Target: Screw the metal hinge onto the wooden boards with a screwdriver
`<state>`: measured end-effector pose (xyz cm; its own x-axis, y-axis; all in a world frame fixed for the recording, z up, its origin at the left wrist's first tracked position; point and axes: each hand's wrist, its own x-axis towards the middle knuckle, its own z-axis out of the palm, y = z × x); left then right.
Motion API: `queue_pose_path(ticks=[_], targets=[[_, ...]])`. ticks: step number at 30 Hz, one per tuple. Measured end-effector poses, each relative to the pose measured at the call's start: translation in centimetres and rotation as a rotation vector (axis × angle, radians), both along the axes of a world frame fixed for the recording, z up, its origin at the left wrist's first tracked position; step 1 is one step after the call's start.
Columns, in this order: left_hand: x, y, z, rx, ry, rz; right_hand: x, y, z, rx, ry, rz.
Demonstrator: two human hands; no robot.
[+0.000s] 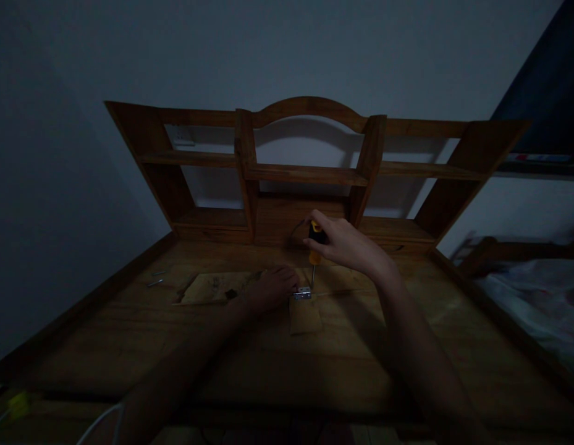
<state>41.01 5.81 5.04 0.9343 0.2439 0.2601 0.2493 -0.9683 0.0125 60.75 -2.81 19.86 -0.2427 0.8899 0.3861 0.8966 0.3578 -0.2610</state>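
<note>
My right hand (343, 244) is closed round the yellow-and-black handle of a screwdriver (315, 247) held upright, its metal tip resting on a small silver hinge (302, 293). The hinge lies on the wooden desk (277, 346), at the joint between a small wooden block (305, 316) and a long flat wooden piece (212, 288). My left hand (274, 287) lies with its fingers curled on the flat piece, its fingertips pressing against the hinge.
A wooden hutch (309, 173) with shelves and an arched top stands at the back of the desk against the wall. Two small screws (156, 278) lie at the desk's left. A bed with pale bedding (537, 303) is on the right. The room is dim.
</note>
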Motion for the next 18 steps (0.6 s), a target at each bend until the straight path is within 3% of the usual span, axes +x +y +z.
queue_pose_path(ticks=[18], targets=[[0.0, 0.3, -1.0, -0.011, -0.032, 0.074, 0.1, 0.1, -0.1, 0.006, 0.009, 0.022]])
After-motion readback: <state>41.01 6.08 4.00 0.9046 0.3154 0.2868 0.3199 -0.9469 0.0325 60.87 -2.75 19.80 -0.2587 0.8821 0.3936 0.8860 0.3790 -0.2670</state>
